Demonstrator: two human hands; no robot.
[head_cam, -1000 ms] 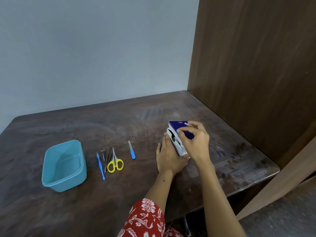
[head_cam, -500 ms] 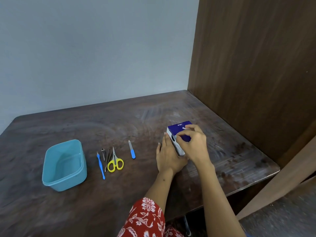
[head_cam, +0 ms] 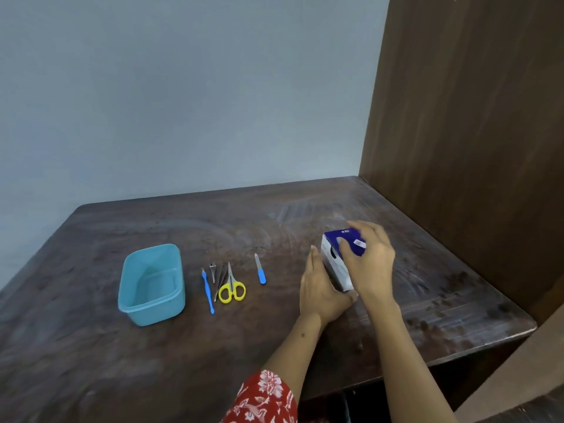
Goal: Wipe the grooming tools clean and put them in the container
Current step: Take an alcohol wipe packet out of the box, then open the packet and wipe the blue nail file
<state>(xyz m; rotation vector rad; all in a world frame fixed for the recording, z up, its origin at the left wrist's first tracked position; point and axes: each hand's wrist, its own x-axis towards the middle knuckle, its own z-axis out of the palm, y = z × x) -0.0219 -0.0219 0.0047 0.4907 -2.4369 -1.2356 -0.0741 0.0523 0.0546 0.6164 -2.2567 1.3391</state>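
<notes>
An empty light-blue plastic container (head_cam: pixel 151 309) stands on the table at the left. To its right lie the grooming tools: a thin blue-handled tool (head_cam: pixel 207 290), small tweezers (head_cam: pixel 212 271), yellow-handled scissors (head_cam: pixel 232 288) and a blue-handled nail file (head_cam: pixel 260 272). Further right sits a blue and white box (head_cam: pixel 335 264). My left hand (head_cam: pixel 322 293) presses flat against the box's left side with straight fingers. My right hand (head_cam: pixel 370 264) reaches over the top of the box, with its thumb and fingers curled round it.
The dark wooden table (head_cam: pixel 274 346) ends in a front edge at the right, near my arms. A brown wooden panel (head_cam: pixel 473 132) rises along the table's right side, and a pale wall stands behind.
The box was tipped up on its edge and now lies lower and flatter on the table. My right hand has shifted over its top. The tools and the container have not moved.
</notes>
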